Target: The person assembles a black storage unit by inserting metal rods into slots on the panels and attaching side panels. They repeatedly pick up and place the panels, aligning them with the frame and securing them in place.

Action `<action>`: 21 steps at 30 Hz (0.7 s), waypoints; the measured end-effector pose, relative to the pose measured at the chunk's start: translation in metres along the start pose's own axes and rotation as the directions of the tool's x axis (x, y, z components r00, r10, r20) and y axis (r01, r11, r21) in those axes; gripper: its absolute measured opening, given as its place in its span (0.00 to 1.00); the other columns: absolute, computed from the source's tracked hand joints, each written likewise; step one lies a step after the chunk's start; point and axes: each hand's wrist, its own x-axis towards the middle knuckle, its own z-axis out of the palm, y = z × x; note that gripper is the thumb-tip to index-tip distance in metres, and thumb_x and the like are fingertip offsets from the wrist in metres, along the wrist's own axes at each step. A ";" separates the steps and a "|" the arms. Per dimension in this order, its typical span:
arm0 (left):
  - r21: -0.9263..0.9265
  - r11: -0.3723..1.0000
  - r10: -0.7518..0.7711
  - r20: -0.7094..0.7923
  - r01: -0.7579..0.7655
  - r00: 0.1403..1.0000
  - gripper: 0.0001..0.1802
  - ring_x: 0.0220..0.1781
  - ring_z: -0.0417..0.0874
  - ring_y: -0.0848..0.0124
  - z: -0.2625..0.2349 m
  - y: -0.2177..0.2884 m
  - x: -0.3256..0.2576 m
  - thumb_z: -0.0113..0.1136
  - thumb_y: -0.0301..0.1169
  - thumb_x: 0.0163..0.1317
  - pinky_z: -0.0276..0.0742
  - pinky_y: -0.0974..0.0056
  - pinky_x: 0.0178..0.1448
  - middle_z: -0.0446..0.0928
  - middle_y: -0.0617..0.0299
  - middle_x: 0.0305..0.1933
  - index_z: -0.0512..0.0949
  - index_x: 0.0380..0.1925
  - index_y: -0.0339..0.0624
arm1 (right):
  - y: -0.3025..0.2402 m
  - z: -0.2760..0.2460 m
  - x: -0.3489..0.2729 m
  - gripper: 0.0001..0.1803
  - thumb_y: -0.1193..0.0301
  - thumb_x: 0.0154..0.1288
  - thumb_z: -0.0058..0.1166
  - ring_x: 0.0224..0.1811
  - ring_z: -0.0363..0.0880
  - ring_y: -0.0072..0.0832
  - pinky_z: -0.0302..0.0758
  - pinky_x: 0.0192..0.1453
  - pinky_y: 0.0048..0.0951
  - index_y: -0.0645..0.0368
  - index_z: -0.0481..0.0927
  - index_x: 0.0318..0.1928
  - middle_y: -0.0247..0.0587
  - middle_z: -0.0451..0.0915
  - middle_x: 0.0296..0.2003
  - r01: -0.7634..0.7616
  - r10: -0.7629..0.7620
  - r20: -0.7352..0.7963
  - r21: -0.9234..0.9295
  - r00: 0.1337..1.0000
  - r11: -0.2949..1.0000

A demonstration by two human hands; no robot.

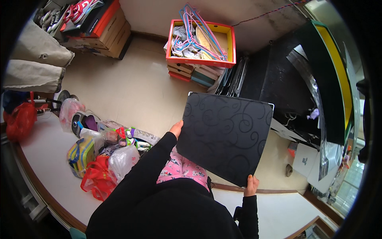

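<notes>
Wide black panel held by its edges, with crowded ground on both sides

At far left, a red plastic bag (20, 121) sits on a white surface (49, 149). Next come a striped bag (80, 156), a second red bag (99, 178) and a clear plastic bag (124, 160), packed close together. The left forearm passes just over this cluster in the view, so a low sweep of that sleeve could snag a bag and drag it along.

The left hand (176, 129) is closed on the left edge of the black panel (225, 135), which is held tilted in front of the person's lap, its swirl-patterned face showing. Beyond its top edge stands a red box (223, 63) heaped with hangers (199, 36); pushing the panel far forward might knock these loose.

The right hand (250, 185) pinches the panel near its lower right corner. With the grips set unevenly, one high and one low, the board could twist or slip if either loosens. White pieces cap its upper corners, and a bump might loosen one.

At right, a strip of clear film (308, 77) hangs by a dark green box (332, 75); a wide rightward swing could catch it.
</notes>
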 end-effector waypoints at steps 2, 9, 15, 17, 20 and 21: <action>-0.067 0.988 -0.146 -0.068 0.142 0.987 0.32 0.58 0.71 0.62 0.001 0.015 -0.010 0.40 0.50 0.68 0.62 0.63 0.63 0.72 0.52 0.57 0.65 0.58 0.30 | 0.006 0.000 -0.017 0.22 0.60 0.68 0.44 0.21 0.56 0.15 0.53 0.24 0.25 0.62 0.64 0.21 0.26 0.60 0.16 -0.068 0.069 -0.007 0.107 0.998 0.992; 0.437 0.876 -0.108 -0.239 0.206 0.965 0.34 0.59 0.71 0.56 -0.029 0.004 -0.006 0.40 0.52 0.66 0.64 0.59 0.61 0.73 0.45 0.55 0.70 0.54 0.30 | 0.031 0.007 -0.057 0.23 0.58 0.68 0.46 0.16 0.53 0.11 0.47 0.19 0.20 0.53 0.61 0.17 0.21 0.58 0.14 -0.049 0.074 -0.108 0.218 0.991 0.975; 0.510 0.791 -0.308 -0.146 0.338 0.940 0.30 0.56 0.72 0.65 -0.013 -0.040 -0.012 0.40 0.51 0.68 0.63 0.58 0.58 0.75 0.57 0.54 0.71 0.53 0.35 | 0.055 -0.019 -0.082 0.21 0.58 0.67 0.48 0.15 0.54 0.11 0.47 0.18 0.19 0.53 0.64 0.19 0.21 0.60 0.14 -0.150 0.207 -0.099 0.409 0.973 0.900; 0.178 0.922 -0.334 -0.088 0.344 0.939 0.25 0.53 0.73 0.66 0.003 -0.053 -0.018 0.39 0.48 0.69 0.63 0.61 0.58 0.78 0.62 0.48 0.73 0.49 0.39 | 0.075 -0.028 -0.086 0.20 0.58 0.67 0.48 0.14 0.55 0.11 0.47 0.17 0.19 0.53 0.65 0.20 0.22 0.61 0.15 -0.082 0.150 -0.129 0.426 0.980 0.901; 0.109 0.947 -0.294 -0.083 0.302 0.952 0.21 0.50 0.74 0.67 0.024 -0.057 -0.028 0.40 0.45 0.70 0.65 0.62 0.57 0.78 0.62 0.44 0.74 0.46 0.41 | 0.107 -0.051 -0.100 0.23 0.55 0.67 0.49 0.17 0.57 0.12 0.51 0.20 0.18 0.53 0.63 0.19 0.21 0.61 0.16 -0.239 0.305 -0.076 0.453 0.949 0.859; 0.056 0.952 -0.299 -0.060 0.302 0.952 0.20 0.50 0.74 0.67 0.032 -0.058 -0.036 0.40 0.44 0.69 0.65 0.62 0.57 0.78 0.62 0.44 0.74 0.46 0.41 | 0.119 -0.058 -0.106 0.23 0.55 0.67 0.48 0.17 0.56 0.12 0.51 0.20 0.18 0.53 0.63 0.19 0.21 0.61 0.16 -0.249 0.312 -0.072 0.448 0.947 0.859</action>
